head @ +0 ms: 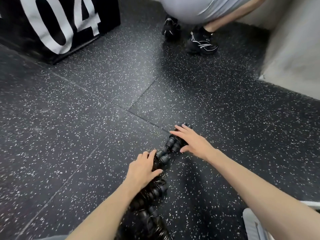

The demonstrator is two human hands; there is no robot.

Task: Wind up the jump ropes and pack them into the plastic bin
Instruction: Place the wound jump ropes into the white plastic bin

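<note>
Several wound-up black jump ropes lie in a line on the speckled rubber floor. My right hand (191, 142) rests with spread fingers over the farthest bundle (174, 143), thumb at its near side. My left hand (142, 168) lies over the bundle (161, 158) just nearer, fingers draped on its coils. More wound bundles (152, 191) continue toward me, partly hidden under my left forearm. The plastic bin is not clearly in view; only a pale edge (251, 220) shows at the bottom right.
A black box with large white "04" lettering (57, 23) stands at the far left. Another person crouches at the top, black shoes (201, 42) on the floor. A grey wall base (294, 66) runs along the right side.
</note>
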